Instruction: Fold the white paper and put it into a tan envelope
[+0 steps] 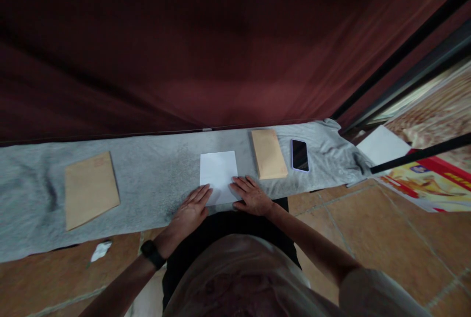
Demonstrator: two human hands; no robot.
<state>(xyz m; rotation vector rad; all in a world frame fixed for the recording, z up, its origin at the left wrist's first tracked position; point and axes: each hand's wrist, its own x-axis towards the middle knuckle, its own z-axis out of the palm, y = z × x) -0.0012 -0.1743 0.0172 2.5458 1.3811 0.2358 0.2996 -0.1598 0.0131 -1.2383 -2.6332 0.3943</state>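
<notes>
A white sheet of paper [220, 171] lies flat on the grey cloth in front of me; I cannot tell whether it is folded. My left hand [192, 206] rests at its lower left edge, fingers stretched out over the corner. On the opposite side, my right hand [253, 196] lies flat with its fingertips on the paper's lower right edge. Just right of the paper is a stack of brown envelopes [269, 154]. Farther off to the left lies another brown envelope [91, 188], apart from both hands.
A phone [300, 155] lies right of the stack on the grey cloth [154, 174]. A dark red curtain [221, 62] hangs behind. At right are a black metal bar [423, 152] and a red and yellow printed box [427, 182]. A crumpled white scrap [100, 250] is on the tiled floor.
</notes>
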